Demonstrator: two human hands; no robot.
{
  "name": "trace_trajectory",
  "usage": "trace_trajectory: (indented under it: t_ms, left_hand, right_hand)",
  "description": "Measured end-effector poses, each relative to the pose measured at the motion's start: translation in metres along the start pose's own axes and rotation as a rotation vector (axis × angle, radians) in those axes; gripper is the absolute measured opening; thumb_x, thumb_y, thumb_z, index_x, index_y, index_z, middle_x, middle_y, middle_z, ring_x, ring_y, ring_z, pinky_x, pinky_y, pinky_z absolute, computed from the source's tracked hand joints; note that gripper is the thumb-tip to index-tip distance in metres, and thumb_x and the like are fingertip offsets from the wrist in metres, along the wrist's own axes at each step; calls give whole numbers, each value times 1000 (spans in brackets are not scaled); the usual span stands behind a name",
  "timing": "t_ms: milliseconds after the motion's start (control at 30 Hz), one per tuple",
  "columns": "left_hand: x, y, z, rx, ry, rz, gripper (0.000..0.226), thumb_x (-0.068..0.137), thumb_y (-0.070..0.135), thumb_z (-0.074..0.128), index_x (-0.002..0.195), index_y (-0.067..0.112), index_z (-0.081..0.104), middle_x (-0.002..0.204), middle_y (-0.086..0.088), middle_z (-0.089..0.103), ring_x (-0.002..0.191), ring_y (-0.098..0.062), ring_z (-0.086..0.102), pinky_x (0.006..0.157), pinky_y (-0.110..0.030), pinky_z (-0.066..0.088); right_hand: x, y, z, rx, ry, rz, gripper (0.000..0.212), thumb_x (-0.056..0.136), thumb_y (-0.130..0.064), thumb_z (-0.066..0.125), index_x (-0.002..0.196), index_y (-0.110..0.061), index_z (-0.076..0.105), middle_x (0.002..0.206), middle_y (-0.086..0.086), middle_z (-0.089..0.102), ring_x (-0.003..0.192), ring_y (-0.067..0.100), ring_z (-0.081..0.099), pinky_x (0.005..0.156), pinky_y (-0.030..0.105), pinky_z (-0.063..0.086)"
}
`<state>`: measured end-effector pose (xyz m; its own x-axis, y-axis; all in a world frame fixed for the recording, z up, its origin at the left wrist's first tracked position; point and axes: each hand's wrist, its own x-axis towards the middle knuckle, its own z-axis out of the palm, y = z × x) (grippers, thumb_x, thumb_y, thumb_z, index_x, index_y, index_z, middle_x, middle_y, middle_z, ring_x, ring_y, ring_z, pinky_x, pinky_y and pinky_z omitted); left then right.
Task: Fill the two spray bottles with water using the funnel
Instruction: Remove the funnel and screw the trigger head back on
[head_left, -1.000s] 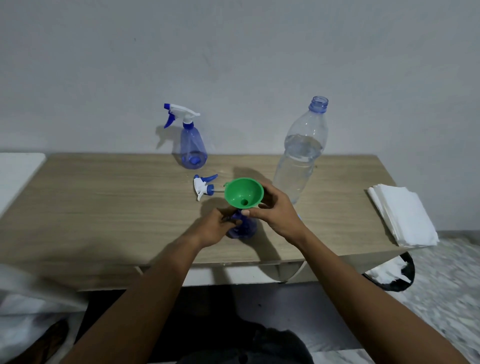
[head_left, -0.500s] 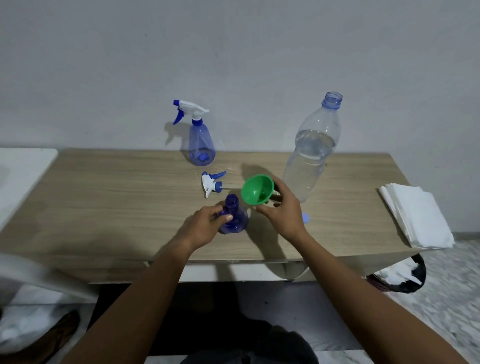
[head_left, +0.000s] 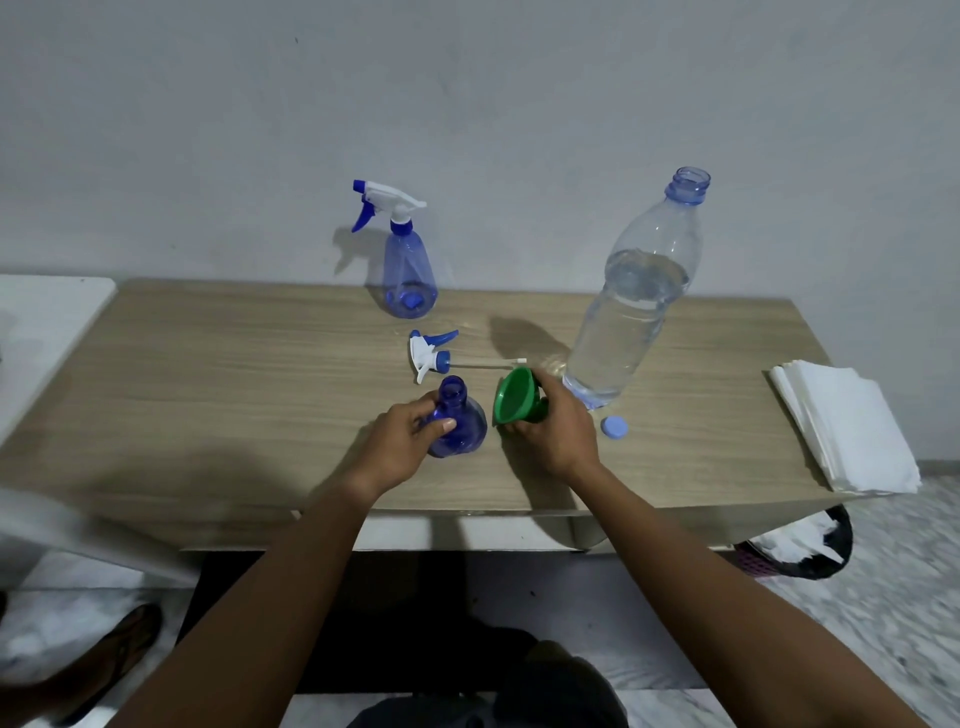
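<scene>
My left hand (head_left: 405, 441) grips an open blue spray bottle (head_left: 460, 422) that stands on the wooden table (head_left: 234, 395), its neck uncovered. To its right my right hand (head_left: 553, 434) holds the green funnel (head_left: 514, 396), tilted on its side with the mouth facing left, off the bottle. The bottle's spray head (head_left: 430, 355) lies on the table just behind, its white tube pointing right. A second blue spray bottle (head_left: 405, 265) with its head on stands at the back by the wall. A large clear water bottle (head_left: 631, 306), uncapped and over half full, stands at the right.
A small blue cap (head_left: 614, 427) lies on the table near my right hand. A stack of white napkins (head_left: 844, 431) sits at the table's right end. A dark bin (head_left: 800, 548) with white paper stands on the floor below it.
The funnel sat in the spray bottle's neck a second ago. My right hand has lifted it out and carried it right, tilting it sideways. My left hand has kept hold of the bottle.
</scene>
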<state>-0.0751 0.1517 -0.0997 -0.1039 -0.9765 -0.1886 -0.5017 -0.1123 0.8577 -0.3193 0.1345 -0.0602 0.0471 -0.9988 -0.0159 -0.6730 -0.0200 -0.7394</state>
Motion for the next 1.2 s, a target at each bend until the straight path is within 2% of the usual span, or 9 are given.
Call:
trace_trajectory:
  t_ms: [233,433,533,600,767,900,967,1100,1200]
  left_hand:
    - [-6,11,-2,-14,-8,-4,38,83,65,58,118,52,63,105,13,75,104,-11,70,98,-49,53]
    - [-10,17,-10,-55,25,-8,31,85,56,62,113,44,68,105,9,76,104,-12,70,100,-49,52]
    - [-10,24,-14,-84,47,1,18,94,34,66,110,31,71,102,5,76,102,-14,71,99,-49,52]
    - [-9,27,-16,-96,52,-13,21,95,29,66,115,30,70,103,6,77,102,-11,70,100,-47,52]
    - [-6,20,-26,2,34,-50,37,85,59,58,121,48,62,107,13,75,105,-9,69,98,-48,53]
    - [-8,13,-32,-33,44,-54,39,87,56,59,124,44,62,112,13,73,108,-9,68,100,-48,52]
    - [-10,16,-32,-96,53,-50,32,93,39,64,124,31,65,113,7,73,107,-9,68,99,-41,53]
    - [-11,21,-28,-131,91,-42,27,96,5,61,123,6,66,107,0,71,91,9,64,79,-4,43]
    - [-9,18,-26,-139,92,-16,23,96,2,61,118,1,67,108,-4,69,92,4,62,79,-3,42]
  right_hand:
    - [-4,6,-7,-30,-49,-14,89,69,-31,86,145,-39,42,134,-10,63,119,17,62,95,41,54]
    - [-5,6,-20,22,-115,-51,101,67,-22,93,153,-26,39,149,-3,50,135,13,44,103,20,31]
    - [1,-3,-25,41,-55,-103,85,73,-31,90,147,-24,49,145,-1,53,132,14,49,104,21,34]
    - [11,-15,-24,10,-15,-148,68,81,-33,84,142,-23,55,140,1,58,126,17,55,101,24,39]
    - [59,-50,2,-115,-118,-198,50,87,-38,78,132,-21,65,132,-2,67,121,21,60,97,33,46]
    - [101,-65,29,-191,-308,-129,51,85,-41,79,130,-21,67,132,-1,68,117,20,62,92,31,46]
    - [119,-67,42,-217,-405,-94,48,82,-38,81,126,-22,70,125,2,71,108,20,65,89,30,49]
    - [136,-66,62,-370,-442,-149,48,71,-44,85,116,-29,76,104,0,75,94,21,67,89,37,56]
    - [137,-66,67,-414,-445,-193,39,71,-39,83,108,-28,78,99,0,75,90,21,67,83,36,56]
